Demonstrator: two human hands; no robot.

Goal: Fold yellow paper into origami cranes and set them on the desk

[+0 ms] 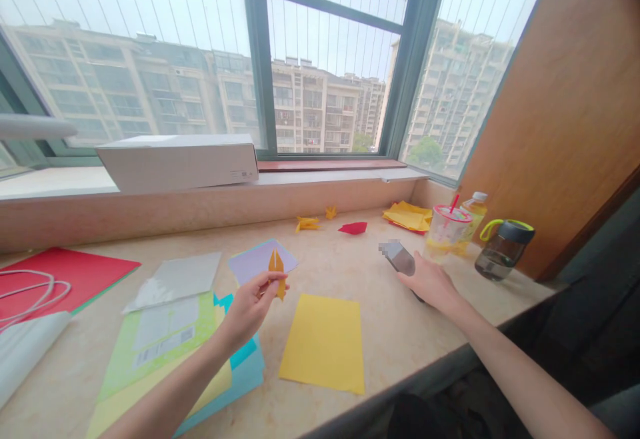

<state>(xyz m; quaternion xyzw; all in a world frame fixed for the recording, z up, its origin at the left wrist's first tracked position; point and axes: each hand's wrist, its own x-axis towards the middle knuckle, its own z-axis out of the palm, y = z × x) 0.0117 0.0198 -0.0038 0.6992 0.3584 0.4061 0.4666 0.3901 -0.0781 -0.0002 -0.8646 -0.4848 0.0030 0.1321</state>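
My left hand (261,290) pinches a folded orange-yellow paper piece (276,264), raised above the counter with its split, pointed end up. Below it and to the right lies a flat yellow sheet of paper (324,344). At the right, my right hand (431,280) is closed around the near side of a dark phone (401,259), whose far end shows past the thumb; the fingertips are partly hidden. A lilac sheet (250,259) lies behind my left hand. Toward the wall sit small yellow folded paper figures (307,224) and a red folded piece (354,228).
Coloured sheets and a green packet (160,332) lie at left, near red paper (100,272) and a white cable (45,292). A yellow paper stack (407,215), straw cup (445,229), juice bottle (475,207) and dark water bottle (503,252) stand back right. A white box (180,166) sits on the sill.
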